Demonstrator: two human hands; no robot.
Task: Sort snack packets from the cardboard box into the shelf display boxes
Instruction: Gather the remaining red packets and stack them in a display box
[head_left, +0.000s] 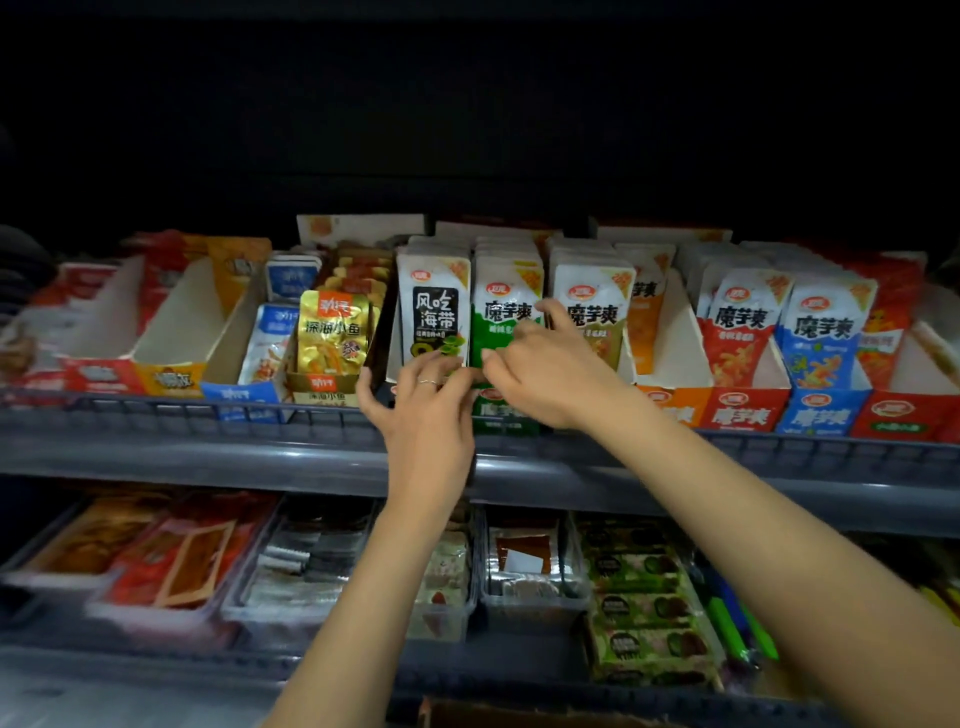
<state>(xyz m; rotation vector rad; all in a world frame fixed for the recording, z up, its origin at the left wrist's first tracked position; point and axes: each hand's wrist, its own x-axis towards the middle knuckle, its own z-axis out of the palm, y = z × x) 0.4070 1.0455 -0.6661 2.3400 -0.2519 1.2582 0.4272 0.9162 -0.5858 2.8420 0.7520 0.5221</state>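
Two grey shelves (156, 660) stand in a dark room. On the upper shelf (208, 447), cardboard display boxes (748, 410) hold upright snack packets (743, 317). The right hand (550, 374) pinches a green packet (498, 322) in the green display box (506, 415); whether the left hand (426, 415) grips anything cannot be told.

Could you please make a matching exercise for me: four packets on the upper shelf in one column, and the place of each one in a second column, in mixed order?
Packets
1. gold packet
2. black-label packet
3. green packet
4. blue packet

Places
A. just right of a red packet
B. partly behind the right hand
C. furthest left of the four
D. between the gold and the green one

Pairs: 1-C, 2-D, 3-B, 4-A
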